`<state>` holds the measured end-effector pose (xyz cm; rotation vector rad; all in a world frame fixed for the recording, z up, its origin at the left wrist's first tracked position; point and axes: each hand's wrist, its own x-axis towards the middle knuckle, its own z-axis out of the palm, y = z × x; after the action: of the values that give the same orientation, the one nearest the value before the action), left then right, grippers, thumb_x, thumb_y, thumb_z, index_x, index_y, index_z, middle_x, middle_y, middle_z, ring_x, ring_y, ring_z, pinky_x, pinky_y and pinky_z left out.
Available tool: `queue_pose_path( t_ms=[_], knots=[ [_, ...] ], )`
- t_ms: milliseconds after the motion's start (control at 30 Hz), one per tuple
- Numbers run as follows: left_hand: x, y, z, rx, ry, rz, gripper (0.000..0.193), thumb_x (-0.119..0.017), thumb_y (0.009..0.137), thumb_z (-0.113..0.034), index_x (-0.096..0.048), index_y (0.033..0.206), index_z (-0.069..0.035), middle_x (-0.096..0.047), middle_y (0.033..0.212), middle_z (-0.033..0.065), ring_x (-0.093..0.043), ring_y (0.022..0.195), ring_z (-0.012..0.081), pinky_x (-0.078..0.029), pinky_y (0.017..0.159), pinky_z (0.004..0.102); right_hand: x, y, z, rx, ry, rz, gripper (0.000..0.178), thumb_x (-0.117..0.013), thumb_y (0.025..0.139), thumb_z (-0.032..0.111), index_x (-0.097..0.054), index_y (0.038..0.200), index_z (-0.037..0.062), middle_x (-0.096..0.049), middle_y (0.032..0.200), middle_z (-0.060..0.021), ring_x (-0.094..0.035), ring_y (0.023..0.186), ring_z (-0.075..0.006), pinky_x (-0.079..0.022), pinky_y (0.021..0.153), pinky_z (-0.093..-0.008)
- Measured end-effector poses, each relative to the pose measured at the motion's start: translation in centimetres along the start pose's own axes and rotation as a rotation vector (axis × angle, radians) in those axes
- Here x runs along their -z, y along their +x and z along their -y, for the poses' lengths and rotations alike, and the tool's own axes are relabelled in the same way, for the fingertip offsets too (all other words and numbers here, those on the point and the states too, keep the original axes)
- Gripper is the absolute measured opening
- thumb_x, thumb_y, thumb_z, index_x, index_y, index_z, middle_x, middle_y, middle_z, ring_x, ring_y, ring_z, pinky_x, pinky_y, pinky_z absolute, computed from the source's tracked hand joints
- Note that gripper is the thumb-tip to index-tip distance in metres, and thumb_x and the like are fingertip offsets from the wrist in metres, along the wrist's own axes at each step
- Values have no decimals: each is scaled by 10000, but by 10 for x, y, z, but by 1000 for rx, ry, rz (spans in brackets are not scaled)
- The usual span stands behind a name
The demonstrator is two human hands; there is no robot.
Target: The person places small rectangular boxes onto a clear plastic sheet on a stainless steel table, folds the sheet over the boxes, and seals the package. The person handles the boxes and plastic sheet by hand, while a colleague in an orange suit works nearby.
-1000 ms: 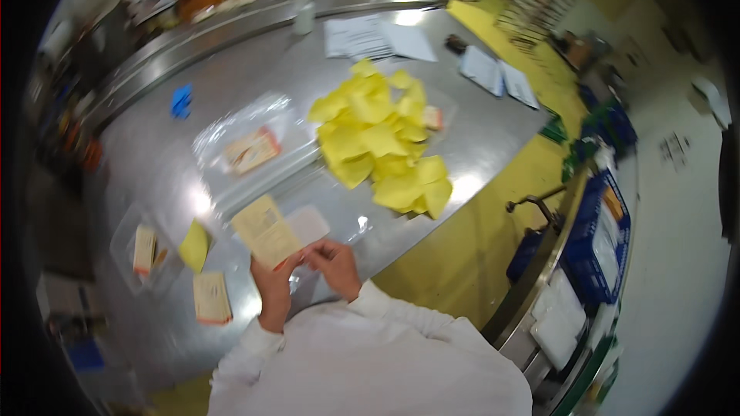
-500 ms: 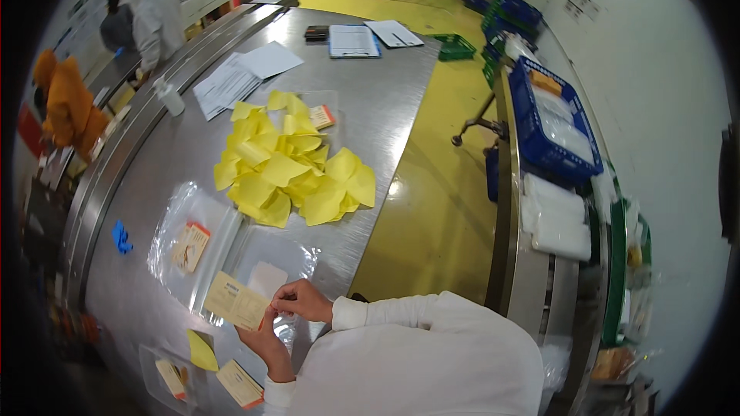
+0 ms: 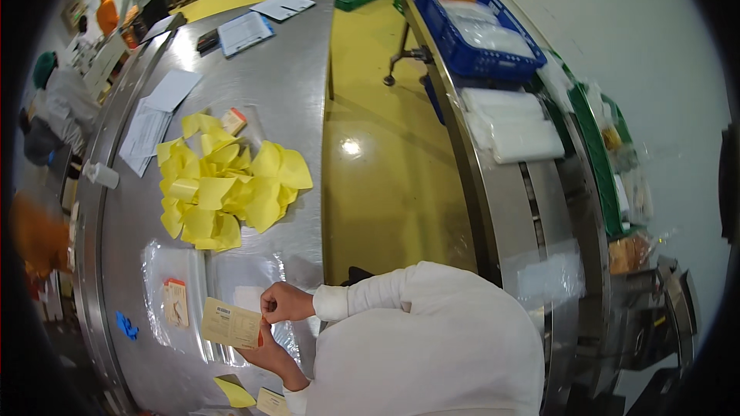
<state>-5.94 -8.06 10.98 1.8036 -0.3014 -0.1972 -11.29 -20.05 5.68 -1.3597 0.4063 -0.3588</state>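
A cream printed card (image 3: 230, 324) is held up over the near part of the steel table by my left hand (image 3: 275, 358), its fingers closed on the lower right part. My right hand (image 3: 287, 302) is closed in a pinch at the card's right edge; whether there is more than one card cannot be seen. Beneath lie clear plastic bags (image 3: 266, 266) and a small white sheet (image 3: 247, 295). Left of the card, an orange-edged pack of cards (image 3: 176, 303) rests on the plastic. Nearer me are a yellow sheet (image 3: 235, 392) and another cream card (image 3: 272, 402).
A heap of curled yellow sheets (image 3: 220, 189) covers the table's middle. Papers (image 3: 173, 91), a clipboard (image 3: 244, 33), a pump bottle (image 3: 102, 176) and a crumpled blue glove (image 3: 126, 326) lie around. At right stands a bench with a blue crate (image 3: 482, 58) and plastic packs (image 3: 515, 127). Co-workers (image 3: 65, 100) are at left.
My view has swung to the right, so the table now appears further left. Both hands stay together at the card, which is held more level.
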Motion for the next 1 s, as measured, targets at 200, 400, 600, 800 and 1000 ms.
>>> queue_pose_path(
  t_ms=[200,400,600,800,1000],
  knots=[
    [-2,2,8,-24,120,60,643,-749,823,66,-436,1384,67,-599,1244,176,-634,1075,253,-549,922,366,-1,-9,3,-21,-47,-89,191,-748,732,130,-661,735,-40,-674,658,-71,-615,603,-102,-502,576,-276],
    [-2,3,4,27,-70,82,619,-719,807,65,-429,1354,74,-600,1192,163,-633,1073,252,-542,909,364,-2,-8,-3,-47,-48,-61,180,-743,744,125,-679,752,-43,-685,669,-74,-629,613,-104,-509,581,-273],
    [28,12,22,124,-360,112,755,-740,759,66,-382,1422,24,-543,1294,156,-617,1111,248,-526,912,337,-13,2,-7,-20,-122,99,172,-730,808,130,-711,813,-41,-708,735,-57,-640,667,-90,-530,632,-262],
    [60,2,30,-277,340,-64,500,-785,836,-119,-558,1266,-1,-379,1519,196,-364,1421,368,-286,1155,486,-33,7,10,-172,45,273,102,-691,872,74,-695,934,-7,-689,812,-19,-620,730,-70,-518,659,-245],
    [78,-1,50,37,-112,-178,93,-670,946,-84,-634,968,-1,-641,1056,81,-610,974,208,-469,880,332,-37,32,-18,-46,-124,232,96,-601,940,71,-600,847,49,-635,748,-13,-613,623,-95,-502,570,-253]
  ],
)
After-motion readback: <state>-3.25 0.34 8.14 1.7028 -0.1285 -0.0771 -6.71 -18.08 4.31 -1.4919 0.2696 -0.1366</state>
